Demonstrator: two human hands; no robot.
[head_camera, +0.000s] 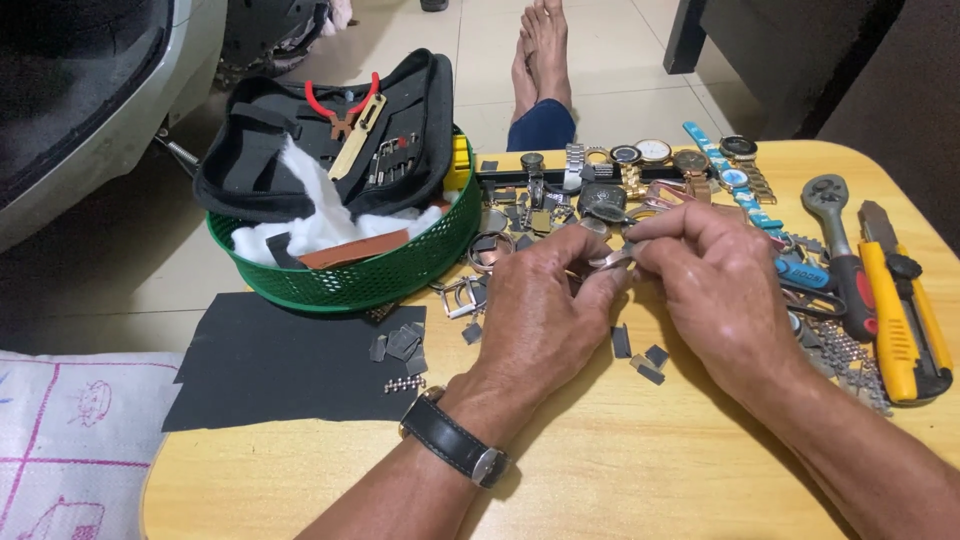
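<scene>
My left hand (545, 315) and my right hand (715, 280) meet over the middle of a round wooden table (600, 470). Together they pinch a small silvery metal piece (612, 259), which looks like a watch-band part. A black-strapped wristwatch (455, 440) sits on my left wrist. Loose dark band links (640, 355) lie on the table just under my hands. More links (400, 345) rest on a black sheet (285, 365) to the left.
A green basket (350, 280) holds a black tool pouch (330, 130), white padding and red-handled pliers (340, 100). Several wristwatches (655, 155) line the far edge. A ratchet (840, 250) and yellow utility knife (900, 310) lie at right. My bare feet (540, 50) stretch out beyond the table.
</scene>
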